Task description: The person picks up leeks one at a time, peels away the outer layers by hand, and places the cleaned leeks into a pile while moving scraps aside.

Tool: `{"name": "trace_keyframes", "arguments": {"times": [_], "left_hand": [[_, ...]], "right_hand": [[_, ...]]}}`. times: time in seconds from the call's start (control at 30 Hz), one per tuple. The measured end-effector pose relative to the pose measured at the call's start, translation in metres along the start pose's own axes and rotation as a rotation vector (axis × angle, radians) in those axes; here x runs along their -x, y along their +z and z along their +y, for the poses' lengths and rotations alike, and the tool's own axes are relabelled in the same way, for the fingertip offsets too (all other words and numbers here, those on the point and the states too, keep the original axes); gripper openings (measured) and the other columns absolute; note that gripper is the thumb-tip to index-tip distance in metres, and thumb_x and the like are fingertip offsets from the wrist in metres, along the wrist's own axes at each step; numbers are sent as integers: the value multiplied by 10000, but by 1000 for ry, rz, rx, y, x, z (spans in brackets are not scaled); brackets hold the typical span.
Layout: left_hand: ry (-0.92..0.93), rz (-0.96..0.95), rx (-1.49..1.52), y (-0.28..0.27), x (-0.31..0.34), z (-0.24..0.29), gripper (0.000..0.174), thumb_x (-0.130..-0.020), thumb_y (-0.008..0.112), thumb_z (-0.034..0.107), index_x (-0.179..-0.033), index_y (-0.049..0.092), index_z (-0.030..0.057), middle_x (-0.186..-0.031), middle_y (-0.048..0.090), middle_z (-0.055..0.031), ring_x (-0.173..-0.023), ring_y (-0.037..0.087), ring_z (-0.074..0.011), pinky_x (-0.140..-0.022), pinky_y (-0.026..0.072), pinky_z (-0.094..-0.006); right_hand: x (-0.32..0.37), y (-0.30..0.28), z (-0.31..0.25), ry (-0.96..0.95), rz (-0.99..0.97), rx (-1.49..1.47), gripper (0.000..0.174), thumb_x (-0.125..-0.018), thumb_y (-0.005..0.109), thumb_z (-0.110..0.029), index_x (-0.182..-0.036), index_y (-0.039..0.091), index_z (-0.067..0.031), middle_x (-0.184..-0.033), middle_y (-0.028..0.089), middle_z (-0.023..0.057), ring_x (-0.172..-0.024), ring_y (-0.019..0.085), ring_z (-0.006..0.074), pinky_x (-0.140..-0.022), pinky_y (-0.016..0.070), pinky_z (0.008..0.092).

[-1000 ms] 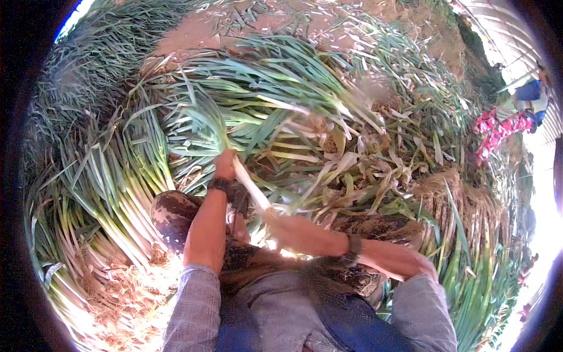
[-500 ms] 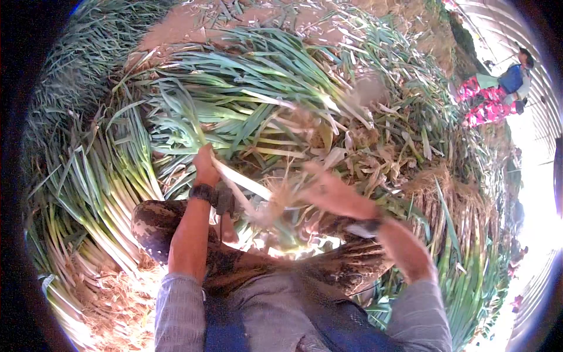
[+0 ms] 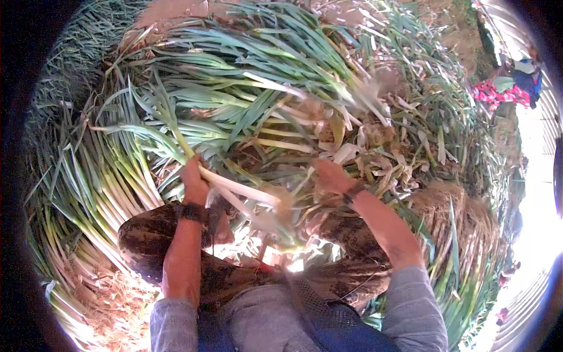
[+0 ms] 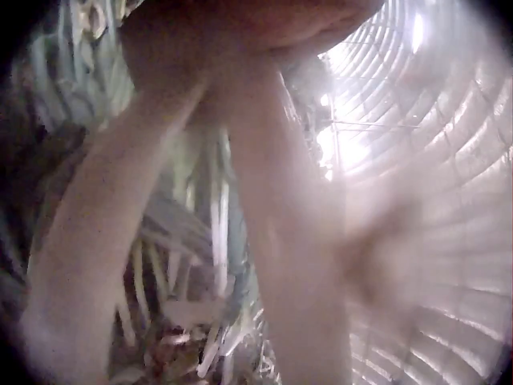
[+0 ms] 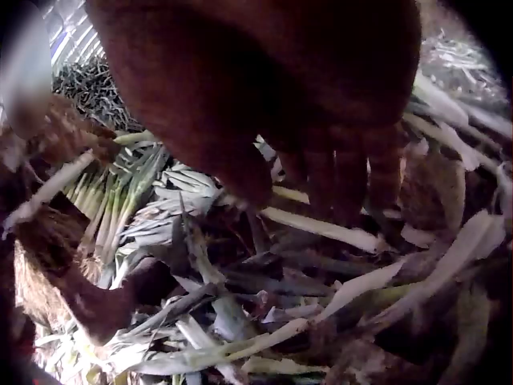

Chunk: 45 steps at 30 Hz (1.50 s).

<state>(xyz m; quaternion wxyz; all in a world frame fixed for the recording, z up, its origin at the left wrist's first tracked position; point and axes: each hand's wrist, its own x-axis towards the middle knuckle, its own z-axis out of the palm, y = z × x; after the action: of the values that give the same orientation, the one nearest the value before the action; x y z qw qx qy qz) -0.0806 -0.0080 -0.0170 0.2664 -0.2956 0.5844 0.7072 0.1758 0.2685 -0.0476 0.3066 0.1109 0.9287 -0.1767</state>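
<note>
My left hand grips two leeks where white stalk meets green leaf; the leaves fan out up-left and the rooty ends point right, blurred. In the left wrist view the two pale stalks run down from the hand. Apart from them, to the right, my right hand hovers over loose peeled leaves. The right wrist view shows that hand with its fingers extended downward and nothing held, above leaf scraps.
Leeks lie in a row at the left, roots toward me. More leeks are spread ahead. A rooty bundle is at the right. A person in pink patterned clothing is at the far right, by the ribbed plastic wall.
My right hand has moved off the root ends, away to the right. The left hand has shifted left and slightly down with the leeks, whose two stalks now show more apart.
</note>
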Motion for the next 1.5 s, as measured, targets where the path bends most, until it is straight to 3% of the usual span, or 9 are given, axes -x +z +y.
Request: {"name": "trace_keyframes", "arguments": {"times": [0.17, 0.3, 0.47, 0.53, 0.67, 0.93, 1.1, 1.27, 1.5], "left_hand": [[-126, -96, 104, -9, -15, -46, 140, -844, 644, 138, -845, 525, 63, -646, 494, -39, -540, 527, -185, -458, 483, -336], [-11, -49, -58, -3, -2, -45, 164, -838, 645, 136, -875, 509, 52, -662, 498, -39, -533, 535, -182, -415, 460, -312], [-51, -59, -100, 21, 26, -37, 200, -824, 660, 132, -926, 513, 43, -687, 523, -63, -537, 548, -205, -474, 486, -329], [-63, -29, -122, 18, 7, -48, 194, -825, 662, 134, -920, 519, 44, -681, 530, -65, -536, 552, -210, -475, 486, -333], [-83, -19, -128, 21, 10, -53, 168, -826, 669, 117, -897, 538, 41, -669, 541, -66, -526, 554, -220, -480, 494, -341], [42, -79, -139, 2, 15, -68, 215, -828, 657, 106, -967, 521, 14, -765, 552, -84, -610, 580, -219, -496, 528, -356], [-63, -10, -111, 9, 6, -65, 211, -823, 667, 114, -939, 517, 21, -762, 547, -75, -621, 579, -219, -517, 522, -358], [-10, -97, -9, 21, 4, -49, 218, -819, 681, 120, -927, 530, 5, -753, 557, -82, -623, 579, -224, -473, 497, -371], [56, -73, 79, 13, 12, -44, 241, -834, 695, 170, -946, 542, 21, -711, 570, -68, -569, 565, -198, -476, 484, -353]], "right_hand": [[-48, 53, -7, -292, 479, -15, 517, -852, 582, -390, -1319, 513, -180, -1101, 632, 178, -1007, 600, 345, -917, 437, 543], [15, 72, 118, 390, -653, -5, 514, -913, 464, -432, -1353, 502, -169, -1399, 478, 151, -1210, 527, 346, -1007, 387, 549], [84, 4, 165, 669, -607, 112, 413, -863, 589, -195, -1244, 570, -36, -1131, 644, 194, -1088, 600, 351, -930, 476, 452], [58, -31, 132, 391, -656, 233, 403, -869, 555, -121, -1264, 544, -43, -1047, 656, 203, -989, 633, 355, -855, 512, 438], [-21, 11, 94, 138, 209, -65, 315, -849, 518, -36, -1159, 567, -11, -944, 656, 214, -845, 645, 357, -738, 522, 467], [-26, 46, 90, 218, -247, 323, 161, -816, 600, -145, -855, 670, -5, -847, 648, 197, -774, 624, 354, -649, 491, 463], [48, 14, 80, -378, 270, 228, 277, -722, 730, -215, -954, 665, -79, -762, 619, 116, -778, 609, 267, -761, 466, 432], [130, -90, 125, 648, 519, -146, 174, -787, 737, -136, -942, 698, -68, -826, 666, 94, -751, 626, 178, -639, 538, 349], [247, -150, 145, 825, 998, -226, 381, -830, 689, -280, -1081, 638, 1, -660, 597, 35, -583, 533, 102, -531, 452, 289]]}}
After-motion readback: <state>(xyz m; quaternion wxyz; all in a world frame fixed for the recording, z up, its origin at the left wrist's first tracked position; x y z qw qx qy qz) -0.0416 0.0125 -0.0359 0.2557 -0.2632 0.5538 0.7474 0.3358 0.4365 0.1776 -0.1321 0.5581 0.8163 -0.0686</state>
